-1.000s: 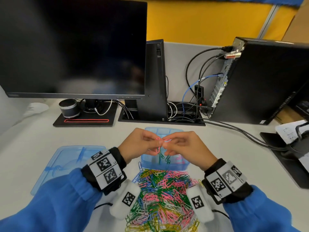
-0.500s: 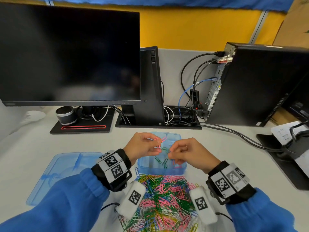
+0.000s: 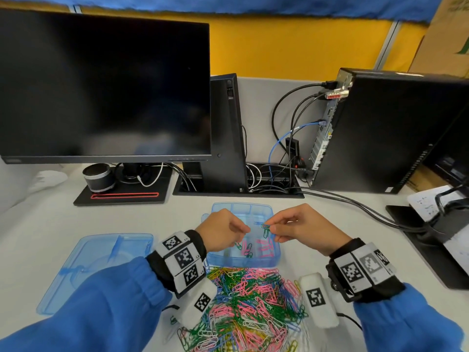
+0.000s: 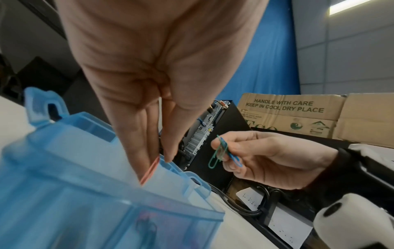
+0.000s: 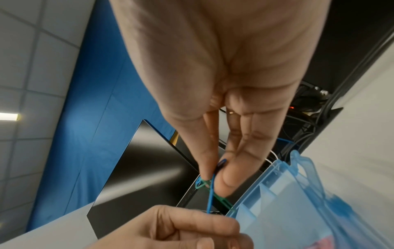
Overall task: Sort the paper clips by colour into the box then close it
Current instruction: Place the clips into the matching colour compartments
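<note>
- Our right hand (image 3: 302, 228) pinches a green paper clip (image 4: 215, 155) and a blue paper clip (image 4: 231, 154) above the blue box (image 3: 241, 260).
- Our left hand (image 3: 220, 231) pinches a pink paper clip (image 4: 150, 169) over the near part of the box.
- More pink and green clips lie inside the box.
- The pile of mixed clips (image 3: 248, 303) sits on the desk (image 3: 50, 224) just in front of the box.
- The lid (image 3: 94, 265) lies to the left of the box.
</note>
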{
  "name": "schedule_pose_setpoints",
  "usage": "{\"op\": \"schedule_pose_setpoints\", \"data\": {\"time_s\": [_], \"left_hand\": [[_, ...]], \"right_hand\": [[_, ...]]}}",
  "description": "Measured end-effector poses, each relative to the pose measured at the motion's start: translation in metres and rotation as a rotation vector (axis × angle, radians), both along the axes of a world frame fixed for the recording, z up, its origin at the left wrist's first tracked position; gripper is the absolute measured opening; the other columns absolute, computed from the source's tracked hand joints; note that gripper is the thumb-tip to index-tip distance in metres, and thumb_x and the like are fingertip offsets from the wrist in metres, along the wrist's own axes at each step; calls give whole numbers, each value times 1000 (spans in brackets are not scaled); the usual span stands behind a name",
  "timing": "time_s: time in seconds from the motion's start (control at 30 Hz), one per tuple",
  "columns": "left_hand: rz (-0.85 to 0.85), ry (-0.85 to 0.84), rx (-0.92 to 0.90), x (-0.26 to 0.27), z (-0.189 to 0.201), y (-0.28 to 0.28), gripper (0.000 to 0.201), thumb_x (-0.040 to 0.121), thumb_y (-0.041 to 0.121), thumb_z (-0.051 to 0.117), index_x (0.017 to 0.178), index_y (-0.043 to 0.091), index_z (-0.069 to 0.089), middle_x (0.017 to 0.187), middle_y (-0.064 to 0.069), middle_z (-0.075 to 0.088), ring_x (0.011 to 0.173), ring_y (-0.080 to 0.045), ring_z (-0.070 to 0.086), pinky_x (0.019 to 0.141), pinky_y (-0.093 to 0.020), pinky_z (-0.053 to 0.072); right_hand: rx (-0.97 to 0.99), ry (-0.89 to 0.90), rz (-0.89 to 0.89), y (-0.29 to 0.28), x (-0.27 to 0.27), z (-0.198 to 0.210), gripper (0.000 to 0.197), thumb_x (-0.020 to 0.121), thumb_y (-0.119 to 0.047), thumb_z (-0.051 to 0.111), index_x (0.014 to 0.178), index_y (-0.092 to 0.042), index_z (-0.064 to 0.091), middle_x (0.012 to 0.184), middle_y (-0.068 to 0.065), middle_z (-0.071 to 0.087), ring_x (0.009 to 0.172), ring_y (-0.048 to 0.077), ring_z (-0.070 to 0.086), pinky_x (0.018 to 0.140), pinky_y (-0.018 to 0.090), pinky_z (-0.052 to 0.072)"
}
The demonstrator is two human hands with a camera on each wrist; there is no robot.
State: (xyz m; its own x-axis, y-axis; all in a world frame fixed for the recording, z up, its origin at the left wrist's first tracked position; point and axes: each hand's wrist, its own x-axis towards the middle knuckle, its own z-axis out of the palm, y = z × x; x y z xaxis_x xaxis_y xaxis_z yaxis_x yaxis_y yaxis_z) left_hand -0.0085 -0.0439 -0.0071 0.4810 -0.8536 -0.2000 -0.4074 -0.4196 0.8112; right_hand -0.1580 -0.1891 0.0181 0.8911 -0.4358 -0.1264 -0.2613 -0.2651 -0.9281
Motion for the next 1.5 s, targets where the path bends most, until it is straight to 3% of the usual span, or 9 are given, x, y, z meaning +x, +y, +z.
{"op": "schedule_pose_setpoints", "data": {"time_s": [0.17,0.37,0.47,0.63,0.87,0.97,1.23,1.37,1.5], "left_hand": [[-65,-57,-41,-4,7,1,36,89,4,64,124,7,62,119,-10,67,107,-18,64,96,-26,49],[-127,39,-171,-15,12,2,27,83,20,74,109,16,69,101,-4,71,80,-14,68,76,-24,54],[-80,58,-210,-16,13,3,17,84,15,73,99,12,66,77,0,67,65,-13,65,65,-23,52],[-81,112,-234,-9,15,8,6,87,8,68,89,12,66,73,-2,63,59,-9,64,60,-18,52],[-122,97,-136,-10,14,13,20,100,11,46,110,6,63,94,-4,63,68,-8,63,62,-15,50],[-161,51,-78,-15,16,15,25,104,14,36,104,6,60,108,1,63,71,-10,58,63,-16,49],[61,451,-281,-29,24,22,31,104,24,35,77,13,46,80,-3,41,67,-12,52,61,-25,47],[85,636,-388,-32,22,31,30,102,31,39,99,4,52,89,-8,54,76,-13,62,64,-25,51],[109,605,-472,-32,21,41,24,99,26,47,94,4,53,100,-9,69,90,-16,69,72,-25,54]], "right_hand": [[12,-36,-2,2,2,-3,13,84,5,66,88,-5,72,65,7,61,57,7,64,59,17,53],[48,-37,22,6,3,-7,10,84,5,65,89,-2,70,66,6,63,59,8,64,61,19,53],[75,-55,36,8,3,-6,9,84,6,65,89,-1,69,63,2,63,59,7,63,60,18,52],[38,-75,15,6,2,-4,15,79,8,70,90,-1,72,64,0,63,64,11,63,62,17,50],[28,-75,33,11,5,-6,15,77,8,71,86,-4,73,65,2,66,64,9,64,64,16,50],[59,-93,30,13,4,-5,6,81,2,70,85,-2,72,64,4,66,62,10,64,61,16,50],[389,-208,-24,35,4,8,19,77,-12,67,88,4,68,71,13,68,70,23,71,67,22,58],[298,-233,-47,47,6,13,10,87,-6,64,90,3,66,75,18,70,66,27,72,60,24,58],[180,-270,-51,49,7,15,8,89,-7,63,88,1,65,75,13,69,67,27,71,59,28,58]]}}
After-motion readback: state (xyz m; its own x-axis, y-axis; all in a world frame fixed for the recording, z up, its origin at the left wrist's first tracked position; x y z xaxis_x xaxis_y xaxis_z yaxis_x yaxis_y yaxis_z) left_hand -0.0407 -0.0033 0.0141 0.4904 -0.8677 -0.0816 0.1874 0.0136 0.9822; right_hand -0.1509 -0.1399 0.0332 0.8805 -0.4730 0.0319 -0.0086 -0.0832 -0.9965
